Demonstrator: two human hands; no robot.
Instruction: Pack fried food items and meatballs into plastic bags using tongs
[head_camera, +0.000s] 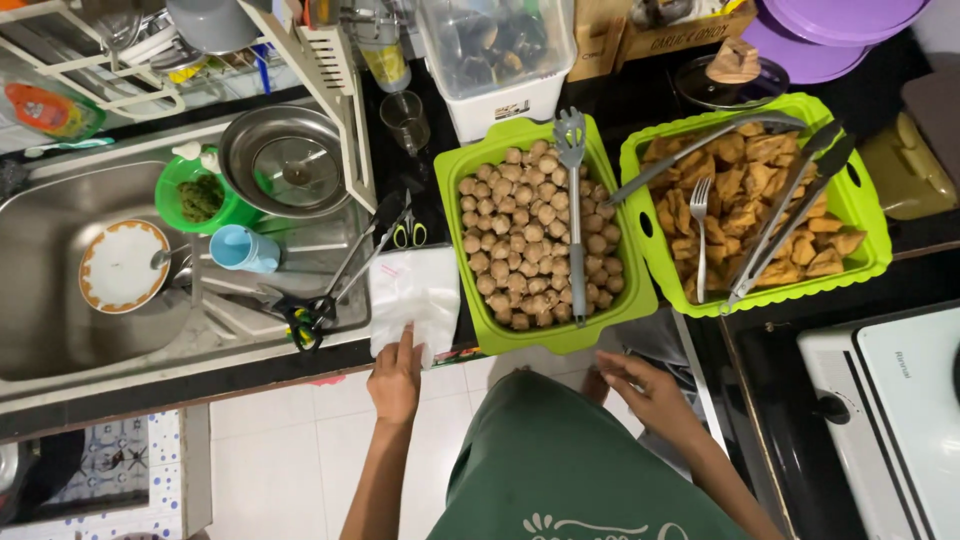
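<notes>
left hand (394, 378) is being held over the counter edge, fingers loosely together, index fingertip touching the near edge of a stack of clear plastic bags (413, 297); nothing is being gripped. right hand (648, 390) is being kept half open, fingers slightly curled and spread, empty, just below the green tray of meatballs (545, 338). slotted spatula (572, 190) is lying across the meatballs. a second green tray (860, 260) of fried tofu pieces is set to its right, with tongs (790, 215) and a fork (699, 235) resting in it. bags are lying on the dark counter between sink and meatball tray. scissors (310, 318) are lying beside the bags. steel sink (60, 330) is holding a plate (123, 265), blue cup (242, 249), green bowl (200, 200). white stove (890, 400) at right, white floor tiles below.
</notes>
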